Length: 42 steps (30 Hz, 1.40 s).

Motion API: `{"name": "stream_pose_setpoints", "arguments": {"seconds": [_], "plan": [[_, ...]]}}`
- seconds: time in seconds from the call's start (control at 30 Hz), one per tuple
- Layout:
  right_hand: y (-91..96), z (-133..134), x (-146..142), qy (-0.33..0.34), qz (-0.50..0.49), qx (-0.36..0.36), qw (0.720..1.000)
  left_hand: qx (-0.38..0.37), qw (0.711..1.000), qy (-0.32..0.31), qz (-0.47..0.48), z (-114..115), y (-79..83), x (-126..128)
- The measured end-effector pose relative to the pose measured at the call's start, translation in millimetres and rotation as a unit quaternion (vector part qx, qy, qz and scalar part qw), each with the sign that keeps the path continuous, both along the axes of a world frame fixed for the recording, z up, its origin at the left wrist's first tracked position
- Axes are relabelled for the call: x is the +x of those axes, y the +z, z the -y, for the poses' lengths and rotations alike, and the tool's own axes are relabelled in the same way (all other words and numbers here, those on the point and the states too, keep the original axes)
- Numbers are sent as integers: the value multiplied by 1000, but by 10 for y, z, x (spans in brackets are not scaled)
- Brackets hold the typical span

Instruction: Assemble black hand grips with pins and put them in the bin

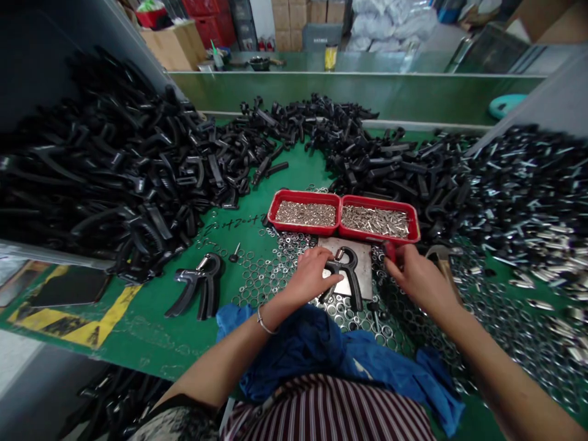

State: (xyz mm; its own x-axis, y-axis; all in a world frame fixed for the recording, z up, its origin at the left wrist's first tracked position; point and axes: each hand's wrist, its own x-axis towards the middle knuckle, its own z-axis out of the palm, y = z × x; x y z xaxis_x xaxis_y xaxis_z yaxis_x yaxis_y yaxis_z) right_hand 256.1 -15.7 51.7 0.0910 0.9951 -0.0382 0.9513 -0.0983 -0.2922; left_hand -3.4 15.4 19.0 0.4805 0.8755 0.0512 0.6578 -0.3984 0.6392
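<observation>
Black plastic hand grip strengthener [343,275] lying flat on square steel plate [361,260], just below red twin tray [304,195]. Left hand [307,275] fingers clamped over grip's top; right hand [416,278] fingers pinched together on small red object [388,250], beside plate's right edge.

Maroon-and-white striped top [328,410], thin silver bracelet [263,322]

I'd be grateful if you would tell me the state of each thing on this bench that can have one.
left hand, gripping a black hand gripper
right hand, pinching a small red object
steel plate, lying under the black hand gripper
red trays, side by side, filled with metal pins
blue cloth, crumpled
</observation>
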Motion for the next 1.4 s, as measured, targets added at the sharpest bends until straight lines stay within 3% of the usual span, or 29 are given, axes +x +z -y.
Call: {"name": "stream_pose_setpoints", "arguments": {"seconds": [0.07,0.13,0.27,0.33,0.43,0.63,0.73,0.83,0.9,1.0,1.07,1.17,1.2,1.4], "plan": [[115,-9,-35,-12,-127,40,991,-3,1000,2,4,-15,-30,-3],[147,-18,-178,-20,-282,69,957,-8,1000,5,5,-28,-51,4],[-85,-56,-573,-36,-524,104,845,-16,1000,10,4,-39,-57,9],[-235,-79,-694,-44,-557,99,824,-20,1000,10,6,-40,-53,4],[-351,-105,-733,-50,-565,89,818,-25,1000,11,15,-42,-52,-4],[-334,-88,-683,-57,-545,78,833,-34,999,18,37,-52,-76,-4],[-287,-38,-688,-33,-457,77,885,-40,998,14,39,-61,-91,-12],[-178,-63,-710,38,-308,86,947,-46,998,1,34,-71,-103,-24],[-82,-165,-734,65,-272,87,956,-42,999,-4,32,-76,-113,-28],[31,-384,-759,85,-361,19,928,-35,999,1,28,-82,-132,-27],[49,-485,-750,86,-461,-22,883,-37,999,3,29,-90,-145,-27],[-32,-466,-687,35,-593,5,805,-41,999,-6,35,-105,-154,-35],[-78,-419,-660,12,-609,26,793,-41,998,-9,38,-109,-155,-39],[-291,-102,-598,-33,-539,76,838,-47,998,-3,33,-114,-142,-46]]}}
